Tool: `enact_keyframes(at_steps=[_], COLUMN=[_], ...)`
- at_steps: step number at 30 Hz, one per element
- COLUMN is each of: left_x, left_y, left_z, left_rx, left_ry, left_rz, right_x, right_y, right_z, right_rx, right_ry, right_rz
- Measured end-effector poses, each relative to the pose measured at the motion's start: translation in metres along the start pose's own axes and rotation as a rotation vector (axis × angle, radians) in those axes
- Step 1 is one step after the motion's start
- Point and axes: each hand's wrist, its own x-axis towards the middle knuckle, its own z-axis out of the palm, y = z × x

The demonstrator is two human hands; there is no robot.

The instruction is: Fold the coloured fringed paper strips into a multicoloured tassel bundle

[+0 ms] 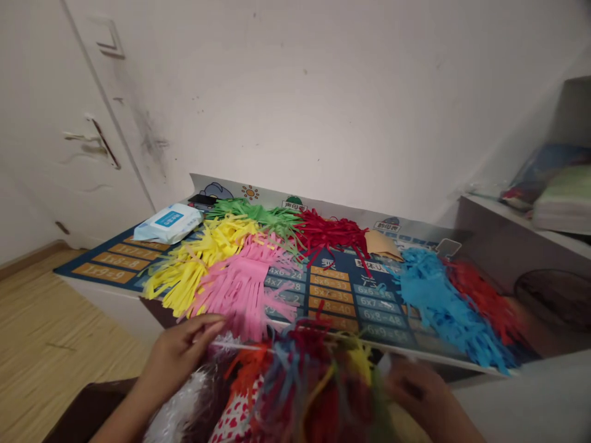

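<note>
My left hand [182,351] is closed at the table's near edge, thumb and fingers pinching a thin white string [249,347]. The string runs right across a bunch of multicoloured paper fringe [318,375], with red, blue, orange and yellow strips hanging down blurred. On the other side of this bunch my right hand [418,391] is curled, smeared by motion; what its fingers hold cannot be made out. Just beyond my left hand lies pink fringed paper [240,280], overlapping yellow fringe [198,255]. Below the string are white shredded strips [178,406] and heart-patterned cloth [235,418].
Green fringe [253,215], red fringe [330,231] and blue fringe [443,301] lie on a printed mat [332,295]. A wipes pack [168,223] sits at the left, a tan paper piece [384,245] at the back. A dark-sided unit [521,264] bounds the right; a wall stands behind.
</note>
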Motion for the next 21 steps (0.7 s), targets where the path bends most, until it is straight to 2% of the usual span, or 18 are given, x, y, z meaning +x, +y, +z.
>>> enact_keyframes(at_steps=[2, 5, 8, 9, 12, 16, 19, 20, 21], left_x=[-0.002, -0.007, -0.010, -0.009, -0.001, 0.002, -0.007, -0.010, -0.014], left_y=[0.007, 0.007, -0.001, -0.004, -0.006, 0.004, 0.024, 0.033, 0.043], left_z=[-0.013, -0.032, -0.038, -0.037, -0.027, -0.014, 0.008, 0.021, 0.037], left_rx=[-0.020, 0.035, 0.000, 0.000, 0.260, 0.431, 0.413, 0.337, 0.230], left_ry=[0.009, 0.068, 0.067, 0.101, 0.200, 0.057, 0.058, 0.002, -0.134], left_rz=[0.029, 0.050, 0.087, 0.083, 0.076, 0.268, 0.404, 0.471, 0.523], right_x=[0.000, -0.002, -0.001, 0.001, 0.008, 0.012, 0.014, 0.016, 0.019], right_y=[-0.004, -0.009, -0.009, -0.008, -0.005, -0.009, -0.022, -0.028, -0.034], right_z=[-0.001, -0.008, -0.010, -0.008, 0.001, 0.010, 0.015, 0.018, 0.021], right_rx=[-0.007, -0.041, 0.043, 0.046, -0.009, 0.010, 0.000, 0.004, 0.011], right_ry=[-0.017, 0.032, -0.050, -0.044, -0.001, -0.067, -0.088, -0.108, -0.132], right_rz=[-0.019, 0.005, -0.043, -0.025, 0.066, 0.060, 0.003, -0.026, -0.056])
